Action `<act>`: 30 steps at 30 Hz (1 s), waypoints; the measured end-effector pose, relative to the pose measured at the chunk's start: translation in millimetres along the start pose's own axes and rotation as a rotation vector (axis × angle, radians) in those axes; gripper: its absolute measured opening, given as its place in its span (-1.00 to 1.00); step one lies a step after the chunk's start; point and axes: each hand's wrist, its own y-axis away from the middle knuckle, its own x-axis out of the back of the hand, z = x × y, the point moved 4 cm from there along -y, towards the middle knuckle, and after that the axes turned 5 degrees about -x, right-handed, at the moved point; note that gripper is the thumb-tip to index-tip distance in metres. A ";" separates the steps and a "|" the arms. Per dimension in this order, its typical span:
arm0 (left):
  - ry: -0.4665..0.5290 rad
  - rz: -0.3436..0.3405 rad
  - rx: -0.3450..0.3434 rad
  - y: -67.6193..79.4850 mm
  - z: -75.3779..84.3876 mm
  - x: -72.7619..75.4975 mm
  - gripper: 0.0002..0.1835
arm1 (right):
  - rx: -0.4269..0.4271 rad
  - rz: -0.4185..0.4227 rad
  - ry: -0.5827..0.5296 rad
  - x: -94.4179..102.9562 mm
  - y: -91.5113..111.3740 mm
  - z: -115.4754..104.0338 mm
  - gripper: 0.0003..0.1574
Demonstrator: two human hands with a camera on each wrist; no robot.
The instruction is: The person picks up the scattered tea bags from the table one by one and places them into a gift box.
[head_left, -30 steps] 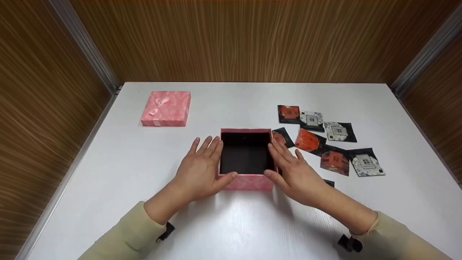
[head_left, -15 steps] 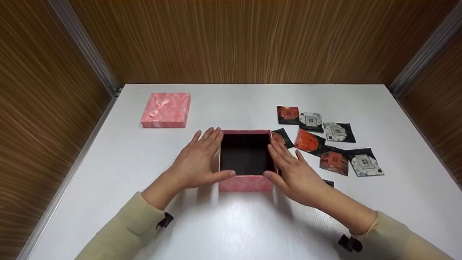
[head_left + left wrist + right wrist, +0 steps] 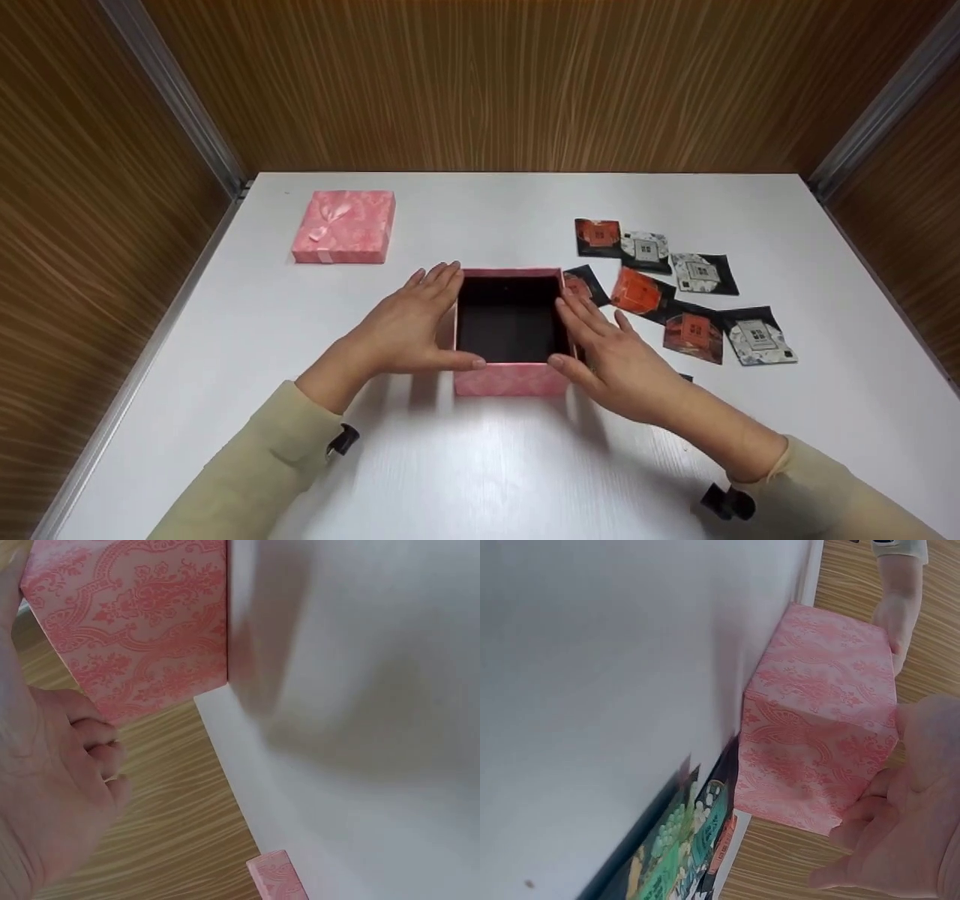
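A pink patterned gift box [image 3: 512, 379] with a dark inside stands uncovered on the table in the head view. My left hand [image 3: 401, 330] lies along its left side, fingers straight, the thumb at the front left corner of the rim. On the right side rests my right hand [image 3: 619, 364], its fingers extended along the rim and its thumb near the front right corner. The right wrist view shows the box's outer walls [image 3: 810, 757] beside the right hand [image 3: 911, 817]. In the left wrist view, the left fingertips [image 3: 105, 757] are at the box's upper edge.
A pink lid [image 3: 345, 226] with a ribbon bow lies at the back left of the white table [image 3: 465, 465]. Several flat square packets, such as a red one [image 3: 694, 335] and a white one [image 3: 759, 335], lie to the right of the box. Wood-grain panels [image 3: 480, 82] enclose the table.
My left hand has shifted a little away along the box's left side, its thumb still near the front corner. The right hand and the box stay nearly in place.
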 end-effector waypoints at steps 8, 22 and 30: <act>-0.014 -0.003 0.003 0.1 0.1 1.5 0.44 | -0.048 0.088 -0.144 49.7 8.1 44.4 -0.08; -0.033 0.021 -0.014 2.9 0.6 1.5 0.42 | -0.268 0.303 -0.388 119.8 49.1 202.6 -0.29; -0.036 0.018 -0.017 1.8 1.4 0.1 0.42 | -0.423 0.207 -0.407 106.1 79.1 269.1 -0.31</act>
